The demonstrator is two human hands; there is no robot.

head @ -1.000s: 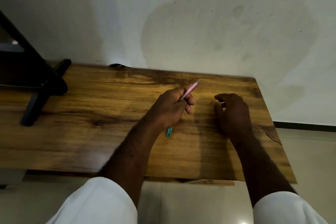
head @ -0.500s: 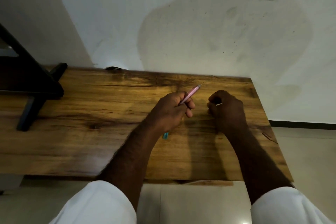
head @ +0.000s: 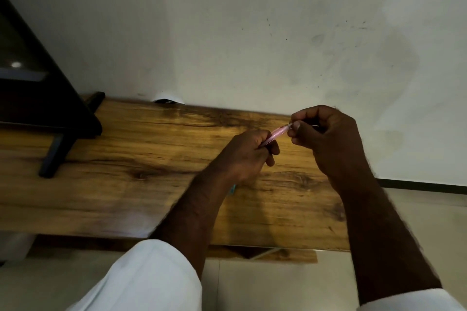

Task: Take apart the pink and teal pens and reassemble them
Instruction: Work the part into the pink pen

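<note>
Pink pen [head: 276, 133]: held above the bench [head: 126, 159], left hand [head: 249, 156] grip closed round its barrel, right hand [head: 328, 141] pinching its far tip. Teal pen [head: 232, 189]: mostly hidden under left wrist.

Dim, soft-shadowed light on the wooden table [head: 126, 159]; blurred forearms, wide-angle bending at edges.

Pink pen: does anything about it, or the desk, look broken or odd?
Nothing stands out. The pink pen is held between the left hand and right hand, intact as far as visible. A teal pen peeks from under the left wrist.
</note>
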